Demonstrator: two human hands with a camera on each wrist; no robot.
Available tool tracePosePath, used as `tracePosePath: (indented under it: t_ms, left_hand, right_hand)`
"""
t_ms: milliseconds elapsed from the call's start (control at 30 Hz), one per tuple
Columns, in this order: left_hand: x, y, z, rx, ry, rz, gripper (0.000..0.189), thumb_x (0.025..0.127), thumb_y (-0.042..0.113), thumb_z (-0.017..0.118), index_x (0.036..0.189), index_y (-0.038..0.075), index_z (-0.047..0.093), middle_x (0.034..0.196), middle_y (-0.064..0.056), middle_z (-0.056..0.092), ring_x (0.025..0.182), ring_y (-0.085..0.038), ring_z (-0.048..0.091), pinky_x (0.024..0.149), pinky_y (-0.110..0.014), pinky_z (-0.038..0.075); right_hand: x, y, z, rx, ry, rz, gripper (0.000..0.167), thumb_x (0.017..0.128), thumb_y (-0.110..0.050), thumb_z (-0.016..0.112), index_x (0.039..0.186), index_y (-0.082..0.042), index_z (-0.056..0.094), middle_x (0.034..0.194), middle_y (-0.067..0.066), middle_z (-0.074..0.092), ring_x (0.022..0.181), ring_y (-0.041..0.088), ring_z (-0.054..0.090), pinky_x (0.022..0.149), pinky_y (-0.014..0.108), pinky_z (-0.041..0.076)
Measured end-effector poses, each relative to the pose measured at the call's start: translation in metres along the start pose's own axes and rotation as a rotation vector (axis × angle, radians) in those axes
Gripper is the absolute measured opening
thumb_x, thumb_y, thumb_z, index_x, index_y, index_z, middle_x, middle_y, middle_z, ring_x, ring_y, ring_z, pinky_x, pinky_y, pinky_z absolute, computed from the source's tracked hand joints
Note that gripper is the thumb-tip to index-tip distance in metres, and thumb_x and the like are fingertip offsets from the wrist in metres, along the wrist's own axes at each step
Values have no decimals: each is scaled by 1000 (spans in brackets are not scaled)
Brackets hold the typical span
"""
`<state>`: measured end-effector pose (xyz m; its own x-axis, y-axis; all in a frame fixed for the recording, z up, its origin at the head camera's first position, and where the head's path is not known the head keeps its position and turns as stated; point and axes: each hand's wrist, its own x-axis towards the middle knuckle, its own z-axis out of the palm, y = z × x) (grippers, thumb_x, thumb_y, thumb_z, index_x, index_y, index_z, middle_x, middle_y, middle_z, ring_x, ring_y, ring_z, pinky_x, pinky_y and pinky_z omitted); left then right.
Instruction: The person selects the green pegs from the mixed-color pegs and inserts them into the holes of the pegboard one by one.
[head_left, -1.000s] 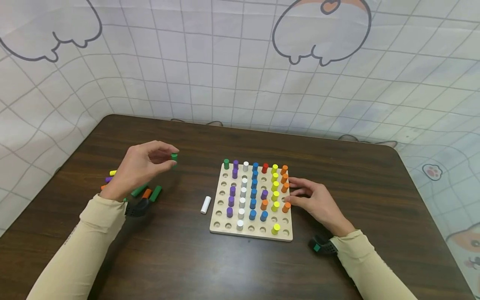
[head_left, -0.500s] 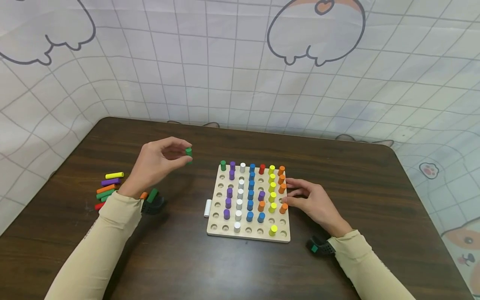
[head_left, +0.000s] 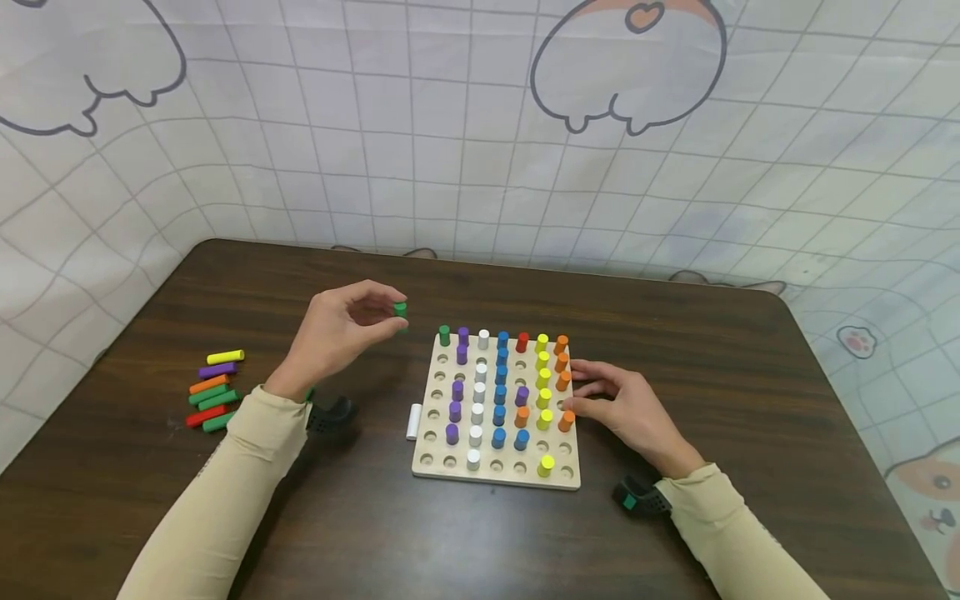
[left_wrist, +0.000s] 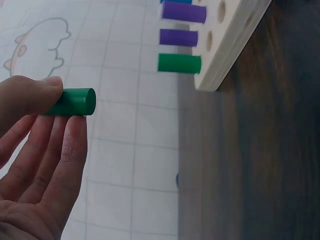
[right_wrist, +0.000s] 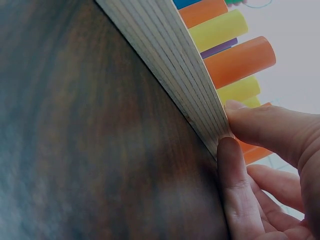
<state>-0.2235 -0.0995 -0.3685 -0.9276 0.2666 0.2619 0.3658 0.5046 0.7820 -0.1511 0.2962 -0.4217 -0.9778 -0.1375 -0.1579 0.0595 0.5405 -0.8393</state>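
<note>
Thumb and fingertips of my left hand (head_left: 330, 333) pinch a green peg (left_wrist: 79, 101), raised off the table just left of the wooden pegboard (head_left: 536, 477). The peg is upright in the head view, its lower part partly covered by the thumb. Colored pegs stand in the board's holes, with a green peg (head_left: 445, 336) in the far left corner. My right hand (head_left: 633, 412) holds the board's right edge: in the right wrist view the thumb lies at its top edge and the index finger against its side. A white peg (head_left: 414, 422) lies along the board's left side.
Loose pegs lie on the dark wooden table (head_left: 360, 533) at the left, among them a yellow peg (head_left: 226, 357), a purple peg (head_left: 217, 372) and an orange peg (head_left: 209, 384). A white grid-patterned curtain (head_left: 420, 167) hangs behind the table.
My left hand has carried the green peg rightward, from above the loose pegs toward the board's far left corner. My right hand stays at the board's edge.
</note>
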Motion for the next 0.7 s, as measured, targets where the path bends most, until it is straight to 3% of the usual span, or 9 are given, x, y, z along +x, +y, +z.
tracePosePath:
  t_ms: [367, 700]
  left_hand:
    - [5, 0, 20, -44, -26, 17, 27, 88, 15, 83, 114, 15, 74, 108, -6, 78, 96, -16, 76, 84, -22, 61]
    - [8, -3, 32, -62, -61, -7, 24, 89, 15, 82, 112, 15, 74, 110, -5, 78, 99, -19, 76, 88, -30, 63]
  right_hand:
    - [-1, 0, 0, 1, 7, 6, 66, 90, -30, 82, 148, -13, 56, 137, 12, 68, 107, 18, 70, 84, 17, 55]
    - [0, 0, 0, -5, 1, 12, 66, 90, -30, 82, 148, -14, 56, 136, 12, 68, 108, 19, 70, 85, 17, 56]
